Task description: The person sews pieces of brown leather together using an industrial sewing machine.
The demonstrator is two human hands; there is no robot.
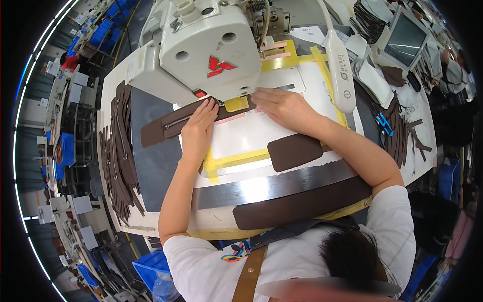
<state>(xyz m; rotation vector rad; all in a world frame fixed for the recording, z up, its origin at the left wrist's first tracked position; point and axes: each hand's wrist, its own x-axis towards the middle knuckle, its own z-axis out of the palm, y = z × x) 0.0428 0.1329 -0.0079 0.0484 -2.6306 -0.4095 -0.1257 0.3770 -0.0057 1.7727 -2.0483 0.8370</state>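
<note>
Left hand (197, 128): bare, palm down, fingers extended close together, tips forward on a long dark-brown, leather-like strip with a metal zipper (176, 121). Not curled round it; laid flat from above. Thumb side toward the machine; underside hidden, so cannot tell how hard pressed.

Right hand (292, 108): also flat, fingers straight and together, pointing left, tips at the right end of the strip. Not wrapped round anything visible; cannot tell what lies under the palm.

Key relation, as judged: strip's long axis against the line between both hands. Runs slantwise, from low at left to higher at right, passing just in front of the white sewing-machine head (211, 50). Left hand across its middle, right hand at its far end; left nearer the zipper, right nearer the small yellow patch (236, 104) on the strip.

Left forearm nearly upright in view, elbow low; right forearm slanting in from lower right, elbow wide.

Beneath the strip: white flat sheet edged with yellow tape (236, 143). Close by the right forearm, a rounded brown panel (294, 152). Nearer the body, a shiny metal bar (251, 189), then a long brown panel (302, 204).

Farther out on the pale surface (421, 113): heaped brown zippered strips (121, 151) at left; blue-handled tool (385, 124) at right.
</note>
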